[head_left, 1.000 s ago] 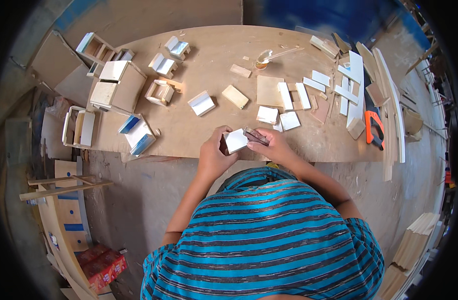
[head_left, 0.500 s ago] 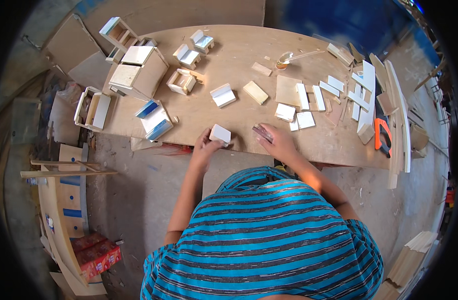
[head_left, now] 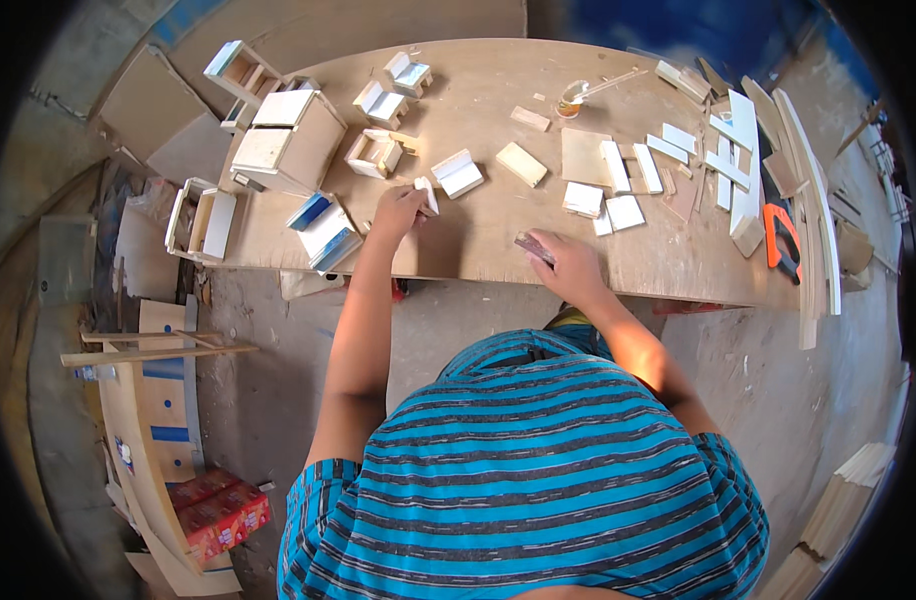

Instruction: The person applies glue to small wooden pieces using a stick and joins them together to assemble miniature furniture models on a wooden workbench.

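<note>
**Left hand held a small wooden piece out over the counter, right hand kept a dark block**

Head view: The left hand was stretched forward over the wooden counter, with the arm almost straight and reaching up from the lower part of the picture. Its fingers were closed on a small white wooden piece, which stood out from the upper right side of the hand, at the fingertips. The piece was just beside a small folded white part that lay on the counter, and near a small open wooden box; whether the held piece touched the counter, I cannot tell.

The right hand was nearer to the body, close to the front edge of the counter, with the elbow bent and the forearm coming in from the lower right. It was closed around a small dark block, which stuck out from the left side of the hand, toward the left hand. The two hands were well apart.

To the left of the left hand lay a blue and white piece. Beyond the right hand there were several flat white pieces and a tan board. At the far right edge of the counter lay an orange tool between long wooden strips.
</note>
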### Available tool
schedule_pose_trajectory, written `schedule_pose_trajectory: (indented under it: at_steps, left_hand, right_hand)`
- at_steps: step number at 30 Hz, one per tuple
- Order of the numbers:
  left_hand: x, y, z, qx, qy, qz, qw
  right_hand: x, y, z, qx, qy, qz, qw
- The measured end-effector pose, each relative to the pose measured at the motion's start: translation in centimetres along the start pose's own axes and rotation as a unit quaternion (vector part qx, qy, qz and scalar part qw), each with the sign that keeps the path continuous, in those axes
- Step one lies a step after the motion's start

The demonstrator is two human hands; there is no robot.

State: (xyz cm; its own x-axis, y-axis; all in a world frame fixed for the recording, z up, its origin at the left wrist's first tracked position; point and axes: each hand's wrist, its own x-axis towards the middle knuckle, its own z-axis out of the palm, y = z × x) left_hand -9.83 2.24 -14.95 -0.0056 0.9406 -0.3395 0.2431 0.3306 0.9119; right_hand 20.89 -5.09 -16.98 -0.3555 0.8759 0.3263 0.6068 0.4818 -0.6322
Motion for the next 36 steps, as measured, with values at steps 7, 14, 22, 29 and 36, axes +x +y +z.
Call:
schedule_pose_trajectory:
  at_steps: [7, 14, 22, 29, 36]
  left_hand:
    - [0.5, 0.3, 1.5, -0.012, 0.084, 0.019, 0.996]
    - [0.0, 0.2, 3.4, -0.094, 0.168, 0.028, 0.981]
    - [-1.4, 0.9, 5.2, -0.157, 0.226, 0.009, 0.961]
    - [-2.6, 0.2, 7.5, -0.179, 0.248, 0.106, 0.946]
    - [-2.2, -0.8, 7.6, -0.144, 0.241, 0.127, 0.951]
  right_hand:
    - [0.0, 0.2, -0.3, 0.004, -0.022, -0.004, 1.0]
    - [0.7, 0.3, -1.5, 0.035, -0.074, -0.005, 0.997]
    - [7.5, 0.1, -1.9, 0.247, -0.051, 0.036, 0.967]
    - [16.0, 2.0, 1.3, 0.285, -0.122, 0.146, 0.94]
    - [17.9, 1.5, 2.0, 0.455, -0.233, 0.273, 0.815]
